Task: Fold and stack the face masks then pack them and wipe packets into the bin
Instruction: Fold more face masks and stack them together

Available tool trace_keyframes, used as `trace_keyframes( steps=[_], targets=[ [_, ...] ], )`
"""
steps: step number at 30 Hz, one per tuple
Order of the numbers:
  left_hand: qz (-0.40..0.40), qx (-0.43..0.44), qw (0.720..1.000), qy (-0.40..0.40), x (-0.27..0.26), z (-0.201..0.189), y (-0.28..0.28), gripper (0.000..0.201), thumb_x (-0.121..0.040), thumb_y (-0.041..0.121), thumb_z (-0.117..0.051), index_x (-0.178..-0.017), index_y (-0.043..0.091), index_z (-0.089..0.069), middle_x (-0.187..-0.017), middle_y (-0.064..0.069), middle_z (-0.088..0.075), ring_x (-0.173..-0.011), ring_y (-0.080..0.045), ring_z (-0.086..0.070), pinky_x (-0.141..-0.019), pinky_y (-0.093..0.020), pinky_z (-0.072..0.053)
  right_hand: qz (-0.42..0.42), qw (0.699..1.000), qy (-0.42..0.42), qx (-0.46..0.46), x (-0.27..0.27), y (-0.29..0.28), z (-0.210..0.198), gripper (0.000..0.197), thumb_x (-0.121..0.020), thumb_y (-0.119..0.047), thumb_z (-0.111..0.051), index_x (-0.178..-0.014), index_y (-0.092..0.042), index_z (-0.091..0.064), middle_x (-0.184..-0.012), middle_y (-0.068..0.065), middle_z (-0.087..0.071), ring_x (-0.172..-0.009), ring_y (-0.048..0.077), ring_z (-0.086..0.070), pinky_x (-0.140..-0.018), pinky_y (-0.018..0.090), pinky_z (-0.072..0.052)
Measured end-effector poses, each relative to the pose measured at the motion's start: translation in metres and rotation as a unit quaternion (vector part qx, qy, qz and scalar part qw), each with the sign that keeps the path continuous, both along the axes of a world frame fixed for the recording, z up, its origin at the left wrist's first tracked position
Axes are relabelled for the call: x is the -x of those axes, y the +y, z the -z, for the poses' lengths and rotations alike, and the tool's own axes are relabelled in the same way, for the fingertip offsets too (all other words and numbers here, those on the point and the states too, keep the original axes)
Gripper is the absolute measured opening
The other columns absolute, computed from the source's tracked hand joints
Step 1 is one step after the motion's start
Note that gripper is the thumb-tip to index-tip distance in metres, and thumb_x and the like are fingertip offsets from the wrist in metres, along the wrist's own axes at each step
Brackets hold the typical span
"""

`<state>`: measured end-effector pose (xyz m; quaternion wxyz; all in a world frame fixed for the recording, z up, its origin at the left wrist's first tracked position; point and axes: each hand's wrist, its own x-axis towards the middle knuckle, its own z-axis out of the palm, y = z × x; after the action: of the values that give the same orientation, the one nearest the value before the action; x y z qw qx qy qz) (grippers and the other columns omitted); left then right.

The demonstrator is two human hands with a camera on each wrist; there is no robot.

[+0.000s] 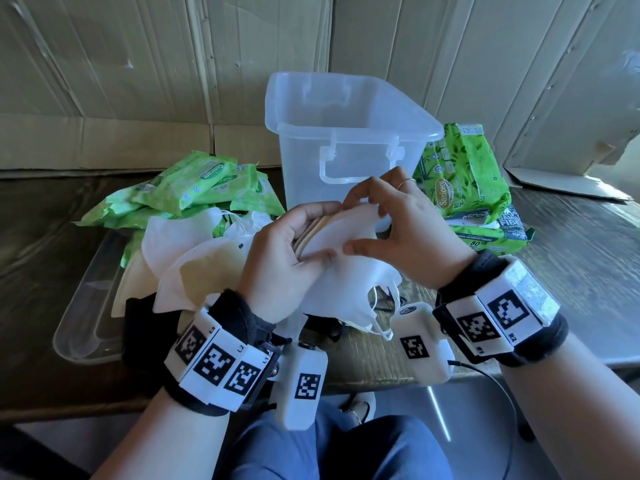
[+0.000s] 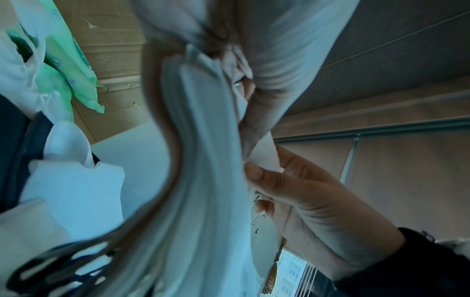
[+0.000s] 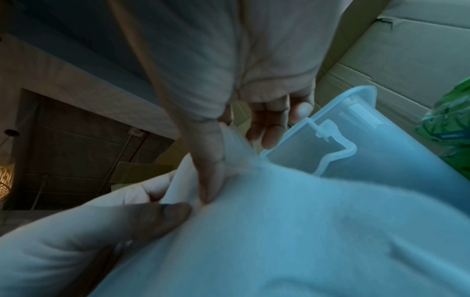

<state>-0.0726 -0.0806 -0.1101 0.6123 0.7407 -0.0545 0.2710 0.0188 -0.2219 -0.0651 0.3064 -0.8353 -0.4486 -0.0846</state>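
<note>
**Mask stacking in progress, nothing packed yet**

Status, judged from all three views:

- Left hand (image 1: 287, 244) grips a stack of folded masks (image 1: 313, 230), fingers curled round its edge; layered edges show clearly in left wrist view (image 2: 203, 160). Stack held in the air over the near table edge, just in front of the bin.
- Right hand (image 1: 405, 230) pinches the top white mask (image 1: 349, 268) betw. thumb and fingers, pressing it flat onto the stack. Ear loops hang below.
- Bin (image 1: 346, 109) upright behind the hands, lid off, looks empty through the clear wall. So packing step not begun.
- Loose masks (image 1: 194, 258) heaped at left on the table (image 1: 571, 244), unfolded, partly on the clear lid (image 1: 86, 306). Exact count cannot tell.
- Small wipe packets (image 1: 197, 181) piled behind that heap; larger wipe packs (image 1: 464, 174) right of the bin. None inside it.

Est. progress: early-to-mid. Several masks folded and stacked in hand; still left = rest of the heap, then stack into bin, then all wipe packets.
</note>
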Motion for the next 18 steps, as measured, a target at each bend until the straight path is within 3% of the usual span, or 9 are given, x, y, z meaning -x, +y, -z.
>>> trace_keyframes(
  steps=[5, 9, 12, 14, 15, 16, 18],
  targets=[
    [0.000, 0.002, 1.000, -0.003, -0.001, 0.002, 0.004, 0.045, -0.075, -0.010, -0.066, -0.101, 0.026, -0.060, -0.099, 0.018, -0.070, -0.097, -0.003, -0.065, -0.083, -0.017, -0.049, -0.006, 0.998, -0.048, -0.049, 0.002, 0.003, 0.003, 0.035, -0.058, -0.027, -0.079, -0.088, -0.015, -0.065, -0.092, -0.002, -0.040, -0.079, 0.015, -0.041, -0.075, 0.035, -0.038],
    [-0.002, 0.008, 1.000, 0.000, -0.002, 0.001, 0.005, 0.038, -0.070, 0.001, -0.065, -0.098, 0.027, -0.060, -0.096, 0.021, -0.070, -0.094, -0.002, -0.065, -0.082, -0.017, -0.049, -0.017, 0.991, -0.074, -0.114, 0.000, 0.005, 0.008, 0.027, -0.054, -0.025, -0.077, -0.076, -0.013, -0.068, -0.085, -0.003, -0.044, -0.075, 0.005, -0.041, -0.069, 0.023, -0.034],
    [0.002, 0.010, 1.000, -0.001, 0.000, 0.000, 0.005, 0.037, -0.072, -0.002, -0.066, -0.096, 0.026, -0.059, -0.092, 0.023, -0.069, -0.092, 0.002, -0.064, -0.082, -0.014, -0.047, -0.024, 0.987, -0.076, -0.137, 0.002, 0.003, 0.010, 0.017, -0.060, -0.023, -0.077, -0.070, -0.014, -0.067, -0.083, 0.001, -0.055, -0.076, 0.015, -0.049, -0.069, 0.031, -0.039],
    [-0.012, -0.003, 1.000, 0.005, -0.001, 0.000, 0.005, 0.030, -0.072, 0.007, -0.066, -0.091, 0.029, -0.062, -0.089, 0.024, -0.068, -0.089, 0.003, -0.063, -0.083, -0.016, -0.046, -0.021, 0.988, -0.079, -0.130, 0.005, 0.000, 0.010, 0.015, -0.066, -0.033, -0.072, -0.071, -0.021, -0.065, -0.088, -0.008, -0.061, -0.086, 0.017, -0.048, -0.074, 0.037, -0.036],
    [-0.019, 0.002, 1.000, 0.011, 0.000, 0.000, 0.005, 0.026, -0.071, 0.012, -0.065, -0.089, 0.030, -0.063, -0.086, 0.024, -0.069, -0.086, 0.003, -0.062, -0.082, -0.017, -0.046, -0.012, 0.989, -0.076, -0.125, 0.006, -0.001, 0.009, 0.015, -0.069, -0.038, -0.068, -0.073, -0.025, -0.064, -0.089, -0.018, -0.060, -0.090, 0.013, -0.045, -0.076, 0.035, -0.031],
    [-0.023, 0.015, 1.000, 0.016, -0.001, 0.000, 0.005, 0.023, -0.070, 0.016, -0.065, -0.086, 0.031, -0.064, -0.082, 0.023, -0.069, -0.082, 0.002, -0.062, -0.080, -0.017, -0.047, -0.005, 0.990, -0.062, -0.126, 0.007, -0.002, 0.007, 0.013, -0.070, -0.040, -0.066, -0.074, -0.029, -0.061, -0.085, -0.024, -0.058, -0.089, 0.008, -0.043, -0.076, 0.031, -0.027],
    [-0.023, 0.039, 0.999, 0.021, 0.000, -0.001, 0.003, 0.020, -0.069, 0.019, -0.065, -0.085, 0.030, -0.066, -0.078, 0.019, -0.070, -0.076, 0.000, -0.062, -0.076, -0.017, -0.048, -0.013, 0.989, 0.012, -0.146, 0.007, -0.003, 0.004, 0.012, -0.073, -0.034, -0.065, -0.075, -0.037, -0.053, -0.075, -0.028, -0.056, -0.079, 0.002, -0.045, -0.076, 0.029, -0.032]
  ],
)
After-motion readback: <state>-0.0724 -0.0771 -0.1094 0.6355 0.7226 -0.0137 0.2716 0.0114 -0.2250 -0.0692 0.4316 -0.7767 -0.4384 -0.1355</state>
